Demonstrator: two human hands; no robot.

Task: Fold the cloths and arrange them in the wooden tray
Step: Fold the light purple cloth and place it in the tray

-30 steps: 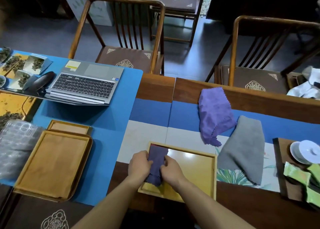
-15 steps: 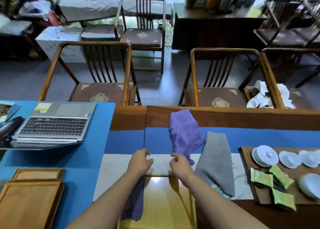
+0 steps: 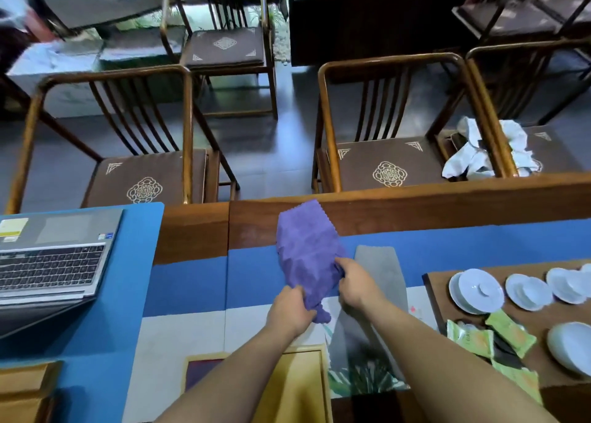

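Note:
A light purple cloth [image 3: 307, 250] lies crumpled across the blue runner and the wooden table edge. My left hand [image 3: 289, 310] grips its near end, and my right hand [image 3: 356, 283] pinches its right side. A grey cloth [image 3: 380, 275] lies just right of it, partly under my right forearm. The wooden tray [image 3: 303, 387] sits at the near edge below my arms. A folded dark purple cloth [image 3: 200, 373] lies in the tray's left part, mostly hidden by my left forearm.
An open laptop [image 3: 51, 262] rests on the blue mat at left. Other wooden trays [image 3: 22, 387] show at the bottom left. A wooden board with white dishes [image 3: 479, 290] and green packets [image 3: 492, 336] is at right. Chairs [image 3: 144, 154] stand beyond the table.
Both hands left the folded dark purple cloth in the tray, reached forward and took hold of the light purple cloth. The camera view tilted up and forward.

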